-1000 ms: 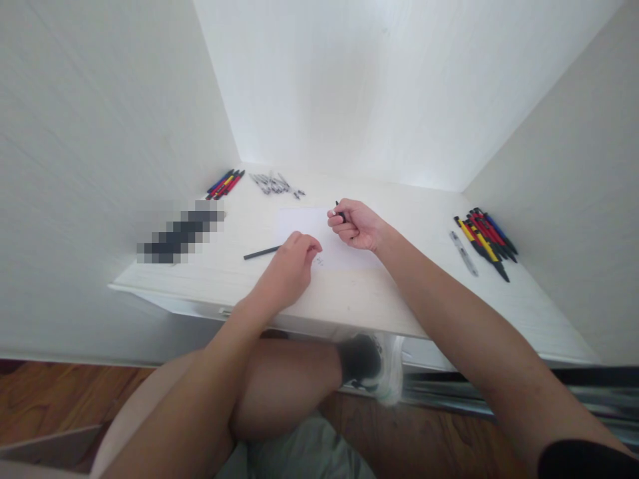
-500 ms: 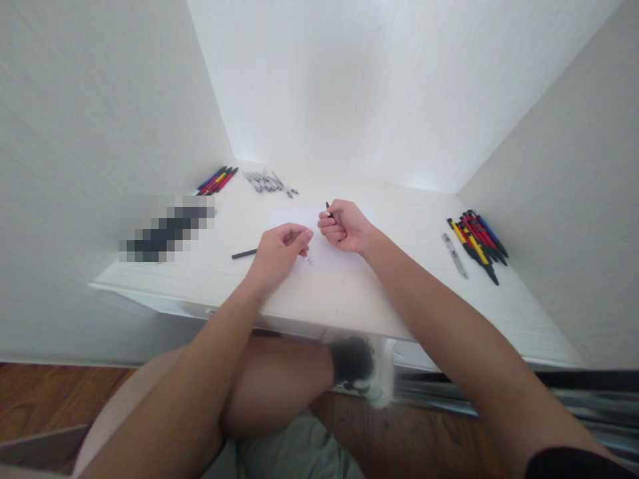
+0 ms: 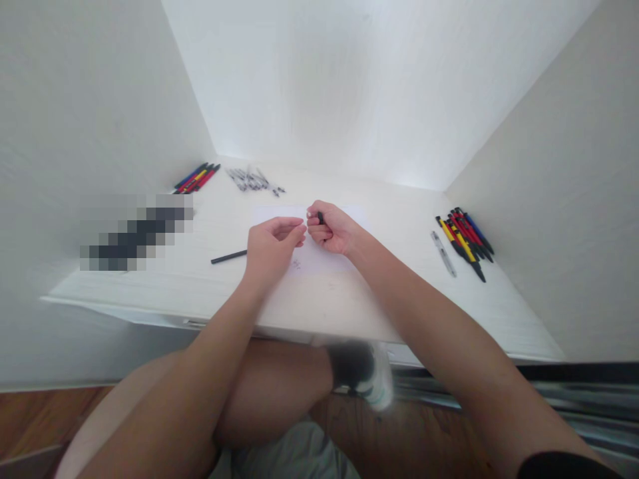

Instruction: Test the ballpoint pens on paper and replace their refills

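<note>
Nearest, one dark sleeve [image 3: 559,466] is running out of the frame at the lower right, and one shoe [image 3: 380,387] is showing blurrily beneath the desk [image 3: 394,229]. One sheet of paper [image 3: 324,261] is lying near the desk's front edge, partly hidden by the forearms and hands; its few small dark marks [image 3: 296,264] are staying too faint to read. The left hand [image 3: 272,247] is curving loosely over the paper, thumb and fingertips near each other; whether it is pinching anything cannot be told. Just beside it, the right hand [image 3: 333,229] is closing around one small black piece [image 3: 320,217], mostly covered by the fingers. One black stick [image 3: 228,257] is lying to the left, its inner end disappearing behind the left hand. At the right, one clear pen [image 3: 444,254] is lying beside a bundle of pens [image 3: 464,234]: one blue, two yellow and several red, overlapping too much for a sure count. At the left, a pixelated dark patch [image 3: 134,238] is hiding whatever is there. Farthest, one blue, one yellow and at least two red pens [image 3: 197,178] are lying by a blurred, uncountable group of clear pens [image 3: 249,179].
</note>
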Tool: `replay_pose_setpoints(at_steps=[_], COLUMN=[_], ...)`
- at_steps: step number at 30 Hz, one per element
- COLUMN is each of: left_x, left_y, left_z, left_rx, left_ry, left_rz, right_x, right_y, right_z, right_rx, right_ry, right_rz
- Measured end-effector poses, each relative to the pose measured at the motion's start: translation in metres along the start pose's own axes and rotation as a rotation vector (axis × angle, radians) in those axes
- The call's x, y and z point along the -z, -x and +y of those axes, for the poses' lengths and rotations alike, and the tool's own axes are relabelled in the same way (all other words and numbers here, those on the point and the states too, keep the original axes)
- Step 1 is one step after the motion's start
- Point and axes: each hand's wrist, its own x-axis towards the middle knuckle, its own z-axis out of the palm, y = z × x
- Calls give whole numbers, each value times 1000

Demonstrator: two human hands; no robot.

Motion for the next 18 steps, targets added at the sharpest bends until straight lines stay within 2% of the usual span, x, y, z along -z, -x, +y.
replay_pose_setpoints(at_steps=[4,9,18], left_x=[-5,-9,-9], left_y=[-9,-19,-16], left_z=[-3,-12,-14], left_rx=[-29,-72,-46], left_ry=[-85,-180,-239], left_rz=[-8,55,156], right_x=[-2,-2,-4], right_y=[2,-2,-2], right_z=[-2,3,12], right_rx=[-6,-2,97], right_ry=[-17,5,49], right_rz=[-31,-72,-44])
